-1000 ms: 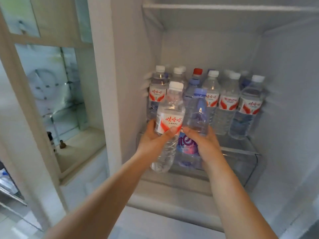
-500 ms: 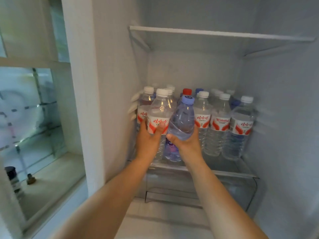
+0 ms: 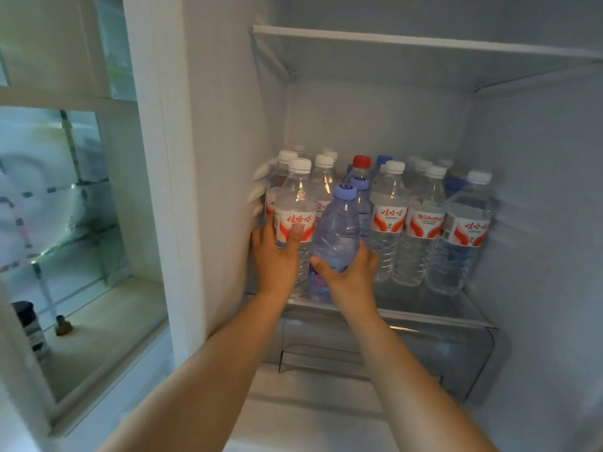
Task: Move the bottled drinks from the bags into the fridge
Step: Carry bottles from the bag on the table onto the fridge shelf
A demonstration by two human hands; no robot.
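Inside the open fridge, a glass shelf (image 3: 437, 309) carries several water bottles. My left hand (image 3: 275, 256) grips a clear bottle with a white cap and red label (image 3: 297, 203) at the shelf's front left. My right hand (image 3: 350, 272) holds a bluish bottle with a pale purple cap (image 3: 337, 233) just right of it, tilted slightly. Both bottle bases sit at about shelf level, partly hidden by my hands. A row of red-labelled bottles (image 3: 424, 223) stands to the right.
An empty upper shelf (image 3: 424, 44) spans the fridge above. A clear drawer (image 3: 424, 353) sits below the glass shelf. The fridge's left wall (image 3: 225, 158) is close to my left hand. A window sill (image 3: 98, 327) with a dark jar (image 3: 31, 327) lies at left.
Both hands have carried the two bottles forward and up from in front of the drawer onto the shelf's front left. My view has moved closer to the fridge.
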